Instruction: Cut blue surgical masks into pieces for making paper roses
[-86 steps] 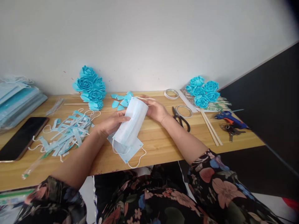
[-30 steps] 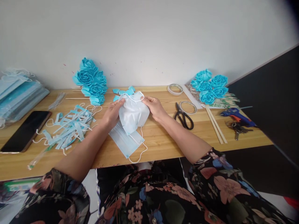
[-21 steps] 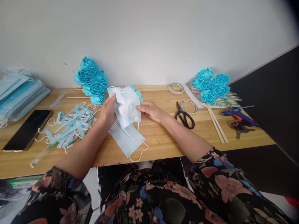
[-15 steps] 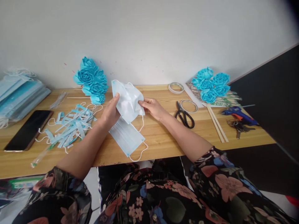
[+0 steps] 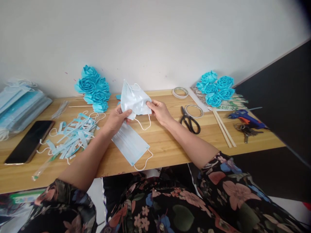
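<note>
A pale face mask (image 5: 135, 101) is stretched between my two hands above the table, its white inner side showing and an ear loop dangling beneath. My left hand (image 5: 116, 119) pinches its lower left edge, thumb in front. On the right edge, my right hand (image 5: 159, 110) grips it between thumb and fingers. Below lies a second, light blue face mask (image 5: 131, 144), flat on the table with a white loop at its near right corner. Left of my left hand is a tangle of cut mask strips and ear loops (image 5: 75, 134).
Blue flowers stand in a left bunch (image 5: 93, 87) and a right bunch (image 5: 215, 89) near the wall. Black scissors (image 5: 190, 121), tape rolls (image 5: 180, 93), wooden sticks (image 5: 223, 127), a blue glue gun (image 5: 246, 118) and keys (image 5: 246, 131) lie rightward. A phone (image 5: 29, 142) and packed masks (image 5: 21, 105) lie left.
My left hand has shifted down to the held mask's lower left, its thumb now over the front. The mask is spread wider and tilted; the lower mask stays on the table.
</note>
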`<action>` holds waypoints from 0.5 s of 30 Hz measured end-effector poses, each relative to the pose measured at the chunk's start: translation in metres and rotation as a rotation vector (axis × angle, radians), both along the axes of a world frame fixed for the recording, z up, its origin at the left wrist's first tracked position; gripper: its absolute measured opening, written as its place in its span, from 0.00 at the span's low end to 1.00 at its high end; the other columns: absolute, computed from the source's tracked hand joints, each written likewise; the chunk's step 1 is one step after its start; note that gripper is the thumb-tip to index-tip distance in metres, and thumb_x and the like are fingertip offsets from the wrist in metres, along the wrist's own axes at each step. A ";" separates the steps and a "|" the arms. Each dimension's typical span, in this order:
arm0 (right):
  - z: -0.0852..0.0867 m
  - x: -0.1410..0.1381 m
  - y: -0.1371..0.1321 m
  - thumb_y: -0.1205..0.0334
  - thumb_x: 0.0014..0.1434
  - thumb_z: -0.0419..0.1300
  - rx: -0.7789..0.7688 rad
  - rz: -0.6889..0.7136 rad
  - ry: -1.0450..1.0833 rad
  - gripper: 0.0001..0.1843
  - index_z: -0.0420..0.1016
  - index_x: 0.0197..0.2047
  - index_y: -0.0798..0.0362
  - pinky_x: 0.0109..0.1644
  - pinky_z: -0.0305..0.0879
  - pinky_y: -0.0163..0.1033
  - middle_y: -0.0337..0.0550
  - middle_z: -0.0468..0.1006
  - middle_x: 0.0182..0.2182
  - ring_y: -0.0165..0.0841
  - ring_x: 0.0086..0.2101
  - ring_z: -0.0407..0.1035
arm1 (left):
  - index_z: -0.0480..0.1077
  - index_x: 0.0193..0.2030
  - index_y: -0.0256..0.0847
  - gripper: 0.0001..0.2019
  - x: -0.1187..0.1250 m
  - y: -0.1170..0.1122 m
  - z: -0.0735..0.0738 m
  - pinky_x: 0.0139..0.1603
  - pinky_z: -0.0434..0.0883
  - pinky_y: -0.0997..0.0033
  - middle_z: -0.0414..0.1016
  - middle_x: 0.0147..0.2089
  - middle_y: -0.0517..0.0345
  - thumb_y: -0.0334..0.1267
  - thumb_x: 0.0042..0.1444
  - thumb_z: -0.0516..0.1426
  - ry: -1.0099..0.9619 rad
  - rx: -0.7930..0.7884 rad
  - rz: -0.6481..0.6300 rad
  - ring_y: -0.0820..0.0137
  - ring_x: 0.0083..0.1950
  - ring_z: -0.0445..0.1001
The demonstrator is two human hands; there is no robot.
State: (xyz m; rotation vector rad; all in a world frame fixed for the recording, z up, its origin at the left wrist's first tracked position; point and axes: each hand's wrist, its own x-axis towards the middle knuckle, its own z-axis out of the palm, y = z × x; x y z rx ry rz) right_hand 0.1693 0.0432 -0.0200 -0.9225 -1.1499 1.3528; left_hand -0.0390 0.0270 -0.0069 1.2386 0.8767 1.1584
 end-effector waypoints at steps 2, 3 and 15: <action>0.000 0.001 0.000 0.38 0.46 0.72 0.007 -0.021 -0.001 0.27 0.68 0.23 0.51 0.28 0.57 0.33 0.31 0.65 0.17 0.25 0.21 0.59 | 0.68 0.35 0.39 0.20 -0.001 0.001 0.002 0.17 0.61 0.78 0.69 0.22 0.65 0.46 0.46 0.71 -0.013 0.022 0.020 0.78 0.18 0.62; 0.001 0.001 0.000 0.38 0.46 0.71 0.006 -0.026 -0.004 0.27 0.67 0.23 0.51 0.28 0.57 0.33 0.31 0.66 0.17 0.25 0.21 0.59 | 0.69 0.35 0.39 0.19 -0.001 0.001 0.003 0.17 0.60 0.78 0.68 0.22 0.65 0.46 0.46 0.70 -0.021 0.027 0.026 0.79 0.17 0.62; -0.002 0.002 -0.001 0.41 0.46 0.73 -0.063 0.065 0.051 0.23 0.73 0.27 0.52 0.33 0.64 0.35 0.34 0.72 0.23 0.28 0.26 0.66 | 0.72 0.35 0.37 0.21 -0.002 -0.001 -0.006 0.21 0.66 0.75 0.72 0.26 0.60 0.53 0.46 0.70 -0.024 -0.063 0.043 0.74 0.23 0.68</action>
